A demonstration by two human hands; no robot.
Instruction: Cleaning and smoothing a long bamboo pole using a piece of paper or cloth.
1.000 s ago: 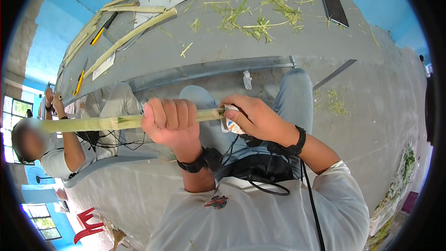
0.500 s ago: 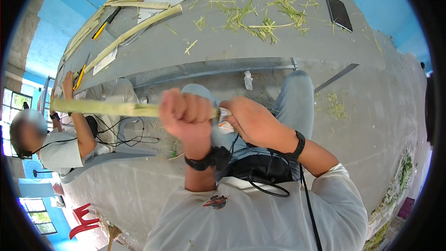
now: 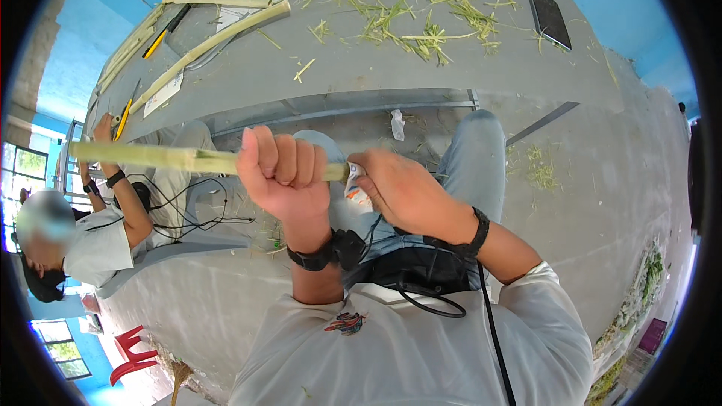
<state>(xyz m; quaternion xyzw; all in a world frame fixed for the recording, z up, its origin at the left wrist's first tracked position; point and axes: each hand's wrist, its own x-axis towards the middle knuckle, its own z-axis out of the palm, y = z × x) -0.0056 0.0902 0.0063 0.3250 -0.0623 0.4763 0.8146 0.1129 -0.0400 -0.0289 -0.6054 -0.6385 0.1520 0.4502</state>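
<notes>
A long pale-green bamboo pole (image 3: 150,155) lies level in front of me, its far end reaching to the left. My left hand (image 3: 282,173) has its fingers wrapped round the pole, back from its right end. At that right end, my right hand (image 3: 398,186) grips a folded white piece of paper (image 3: 356,192) with orange print. The paper sits against the pole's end; whether it goes all the way round is hidden by the fingers. Both hands are above my lap, short of the table's near edge.
On the grey table (image 3: 361,68) lie green shavings (image 3: 429,37), a dark flat phone-like slab (image 3: 550,19), bamboo lengths (image 3: 218,45) and yellow-handled cutters (image 3: 156,43). A co-worker (image 3: 98,248) sits at left, near the pole's far end. A red stool (image 3: 134,357) stands behind.
Both hands and the pole have shifted slightly left. My left hand has rotated, with its fingers now showing more plainly round the pole. The co-worker's head has tilted.
</notes>
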